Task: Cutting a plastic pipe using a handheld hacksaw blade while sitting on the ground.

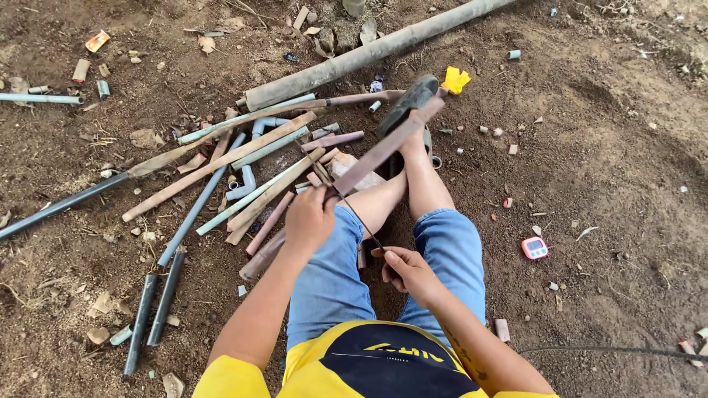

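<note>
Now left hand [308,219] grips pipe [383,149]; right hand [408,271] holds saw [359,219].

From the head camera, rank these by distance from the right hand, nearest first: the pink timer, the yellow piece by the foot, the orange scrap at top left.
From the right hand:
1. Pink timer, on the dirt just to its right.
2. Yellow piece, well ahead, beyond the sandalled foot.
3. Orange scrap, far corner, ahead and left, past the pipe pile.

Bare brown dirt ground [605,169], heap of cut pipe lengths [243,162] lying on it, long grey pipe [369,53] beyond the heap, two dark pipes [153,306] side by side, small pink timer [535,248], scattered pipe offcuts [502,329]
</note>
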